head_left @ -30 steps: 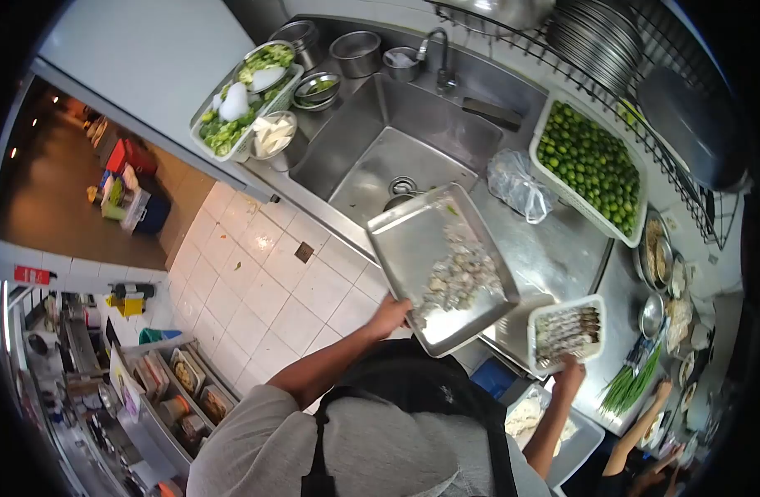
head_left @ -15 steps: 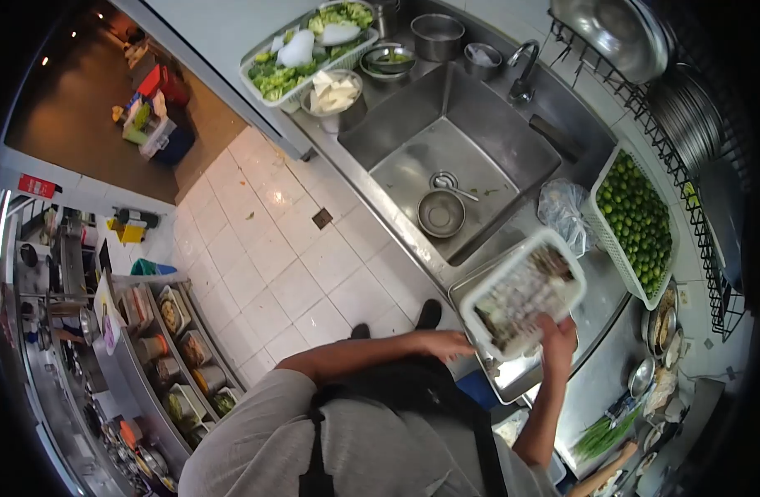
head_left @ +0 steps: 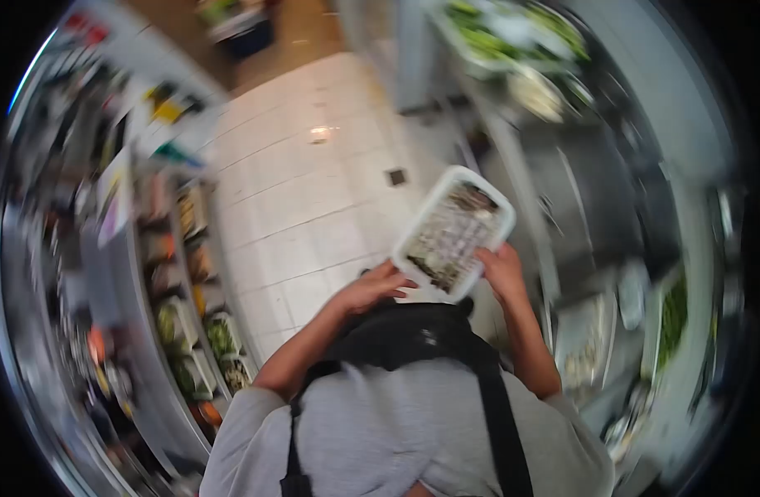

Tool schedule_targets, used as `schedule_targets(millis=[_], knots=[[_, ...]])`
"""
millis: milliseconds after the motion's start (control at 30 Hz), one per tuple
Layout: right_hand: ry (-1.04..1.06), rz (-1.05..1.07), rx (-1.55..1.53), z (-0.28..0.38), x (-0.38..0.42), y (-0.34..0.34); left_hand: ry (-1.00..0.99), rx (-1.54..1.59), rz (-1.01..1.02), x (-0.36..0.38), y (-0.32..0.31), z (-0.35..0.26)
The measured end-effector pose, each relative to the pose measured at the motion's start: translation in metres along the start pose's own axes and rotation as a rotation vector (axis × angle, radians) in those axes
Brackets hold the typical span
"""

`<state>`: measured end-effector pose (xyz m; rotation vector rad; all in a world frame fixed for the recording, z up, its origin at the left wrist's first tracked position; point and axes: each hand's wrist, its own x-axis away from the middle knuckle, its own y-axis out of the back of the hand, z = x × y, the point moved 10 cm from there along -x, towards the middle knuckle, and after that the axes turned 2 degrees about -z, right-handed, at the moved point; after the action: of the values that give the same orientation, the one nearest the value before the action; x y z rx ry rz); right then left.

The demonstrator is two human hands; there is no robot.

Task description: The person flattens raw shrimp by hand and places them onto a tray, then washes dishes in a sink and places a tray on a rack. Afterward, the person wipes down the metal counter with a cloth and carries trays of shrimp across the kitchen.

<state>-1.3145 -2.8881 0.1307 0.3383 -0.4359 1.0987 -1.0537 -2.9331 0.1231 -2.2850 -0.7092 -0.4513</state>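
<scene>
A white plastic tub point(head_left: 506, 217) of pale and dark chopped food point(head_left: 458, 232) is held up in front of my body, over the tiled floor and tilted in view. My right hand point(head_left: 500, 269) grips its right rim, thumb over the edge. By the tub's lower left side is my left hand point(head_left: 378, 288), its fingers stretched out and somewhat apart, fingertips right at the wall. The tub's underside is hidden.
On my right runs a steel sink counter point(head_left: 512, 166), with a tray of green vegetables point(head_left: 479, 58) at its far end. A shelf unit point(head_left: 144, 273) with several food containers stands on my left. Tiled floor point(head_left: 301, 199) lies between them.
The tub has moved left, away from the sink counter and over the floor, in my right hand. My left hand has come close to its side. The view has turned left.
</scene>
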Motion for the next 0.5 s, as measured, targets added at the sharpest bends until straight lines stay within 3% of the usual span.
schedule_targets(millis=[33, 167, 300, 433, 500], knots=[[-0.030, 0.031, -0.132, 0.009, -0.014, -0.042, -0.062, -0.035, -0.074, 0.012, 0.027, -0.015], [-0.049, 0.212, -0.176, 0.054, -0.050, -0.191, -0.134, 0.045, -0.418, 0.059, 0.126, -0.066], [-0.109, 0.276, -0.114, 0.099, -0.089, -0.284, -0.227, 0.191, -0.566, 0.077, 0.205, -0.118], [-0.069, 0.412, 0.059, 0.137, -0.152, -0.396, -0.417, 0.347, -0.598, 0.085, 0.295, -0.185], [-0.022, 0.489, 0.064, 0.153, -0.188, -0.458, -0.450, 0.387, -0.711, 0.088, 0.359, -0.201]])
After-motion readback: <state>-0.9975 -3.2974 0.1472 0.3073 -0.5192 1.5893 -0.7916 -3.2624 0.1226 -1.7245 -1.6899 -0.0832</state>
